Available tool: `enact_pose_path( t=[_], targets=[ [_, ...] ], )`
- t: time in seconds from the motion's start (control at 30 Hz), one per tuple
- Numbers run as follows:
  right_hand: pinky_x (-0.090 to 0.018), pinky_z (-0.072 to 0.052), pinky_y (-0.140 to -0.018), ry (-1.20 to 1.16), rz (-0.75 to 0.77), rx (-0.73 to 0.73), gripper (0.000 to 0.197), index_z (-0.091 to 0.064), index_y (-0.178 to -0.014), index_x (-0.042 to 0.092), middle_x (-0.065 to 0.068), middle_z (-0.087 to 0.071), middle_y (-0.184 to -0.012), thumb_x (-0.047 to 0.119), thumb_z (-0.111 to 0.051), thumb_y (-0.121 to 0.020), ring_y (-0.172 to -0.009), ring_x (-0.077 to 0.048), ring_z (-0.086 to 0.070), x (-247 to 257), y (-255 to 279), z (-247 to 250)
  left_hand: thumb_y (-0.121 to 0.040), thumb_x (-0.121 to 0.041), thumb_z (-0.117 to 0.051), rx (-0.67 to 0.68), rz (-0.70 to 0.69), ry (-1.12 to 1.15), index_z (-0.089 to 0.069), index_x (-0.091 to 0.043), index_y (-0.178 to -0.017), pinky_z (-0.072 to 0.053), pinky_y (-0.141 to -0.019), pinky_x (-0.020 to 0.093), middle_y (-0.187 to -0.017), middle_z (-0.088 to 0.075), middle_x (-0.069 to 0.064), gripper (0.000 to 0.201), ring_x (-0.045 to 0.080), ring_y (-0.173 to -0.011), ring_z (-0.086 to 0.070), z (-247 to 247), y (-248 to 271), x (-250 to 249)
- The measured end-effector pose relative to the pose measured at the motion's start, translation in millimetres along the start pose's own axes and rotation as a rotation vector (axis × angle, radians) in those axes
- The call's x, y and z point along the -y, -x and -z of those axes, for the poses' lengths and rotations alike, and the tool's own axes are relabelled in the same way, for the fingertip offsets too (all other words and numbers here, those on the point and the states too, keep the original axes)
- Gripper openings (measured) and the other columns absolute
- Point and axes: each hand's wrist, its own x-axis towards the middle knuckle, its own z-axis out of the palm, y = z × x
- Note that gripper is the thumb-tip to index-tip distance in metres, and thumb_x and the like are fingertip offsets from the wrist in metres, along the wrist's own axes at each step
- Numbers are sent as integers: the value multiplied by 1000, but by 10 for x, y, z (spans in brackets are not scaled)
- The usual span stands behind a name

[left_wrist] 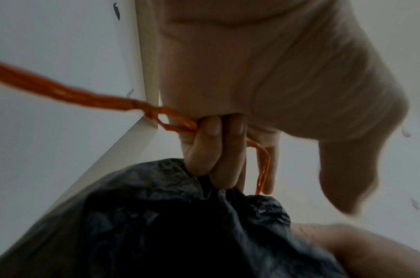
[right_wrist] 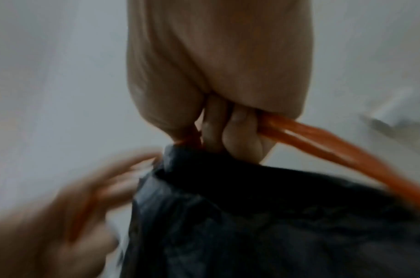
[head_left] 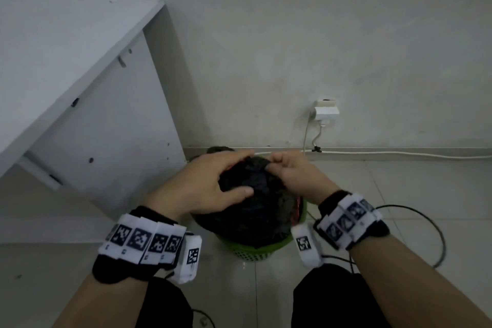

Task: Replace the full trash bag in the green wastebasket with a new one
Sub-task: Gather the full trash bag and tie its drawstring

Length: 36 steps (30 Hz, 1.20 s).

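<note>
A full black trash bag point(head_left: 255, 216) bulges out of the green wastebasket point(head_left: 253, 250) on the floor. Both hands are at the bag's gathered top. My left hand point(head_left: 221, 176) lies over the bag's left side; in the left wrist view its curled fingers point(left_wrist: 216, 150) hold a loop of the orange drawstring point(left_wrist: 85, 96) above the bag point(left_wrist: 180, 225). My right hand point(head_left: 287, 170) is curled at the top right. Its fingers point(right_wrist: 237, 139) grip the orange drawstring point(right_wrist: 323, 143), which runs off to the right over the bag point(right_wrist: 251, 225).
A white furniture panel point(head_left: 106, 114) stands close on the left of the basket. Behind is the wall with a socket and plug point(head_left: 326, 112) and a white cable point(head_left: 399, 154) along the skirting. A black cable point(head_left: 436, 231) loops on the tiled floor at right.
</note>
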Motion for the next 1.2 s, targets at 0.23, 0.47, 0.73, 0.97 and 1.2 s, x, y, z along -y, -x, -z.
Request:
enact_pose_path(
  t=[0.23, 0.47, 0.73, 0.97, 1.2],
  targets=[
    [-12, -49, -77, 335, 359, -253, 19, -67, -106, 24, 7, -69, -94, 36, -65, -92, -84, 1, -64, 46, 72, 1, -87, -25, -56, -144, 169, 126, -70, -16, -96, -54, -74, 38, -88, -74, 4, 19, 27, -88, -69, -391, -176, 206],
    [-32, -54, -83, 451, 322, -148, 24, -74, -108, 15, -3, -76, -100, 17, -60, -89, -92, -22, -70, -214, -24, -189, -92, -34, -64, -208, 357, 484, -67, -24, -111, -55, -84, 33, -100, -73, -7, 22, 8, -90, -67, -388, -199, 229],
    [-29, -46, -71, 292, 53, -2, 12, -64, -89, 20, 2, -65, -81, 24, -57, -97, -73, -11, -58, -124, -134, -103, -81, -33, -72, -226, 153, 183, -69, -31, -104, -55, -87, 38, -101, -73, -7, 23, 15, -97, -67, -582, -147, 383],
    [-39, -55, -89, 785, 445, -48, 41, -64, -124, 28, 3, -66, -120, 32, -67, -84, -107, -22, -64, -360, 22, -366, -81, -35, -61, -250, 520, 748, -71, -36, -94, -53, -94, 52, -99, -74, 1, 16, 23, -98, -68, -837, -262, 596],
    [-33, -49, -91, 474, 16, 151, 20, -73, -110, 19, -1, -72, -107, 28, -61, -96, -99, -18, -64, -320, -368, -215, -69, -59, -73, -44, 199, -38, -54, -40, -130, -49, -96, 36, -126, -63, -6, 67, 16, -114, -59, -755, -109, 604]
  ],
)
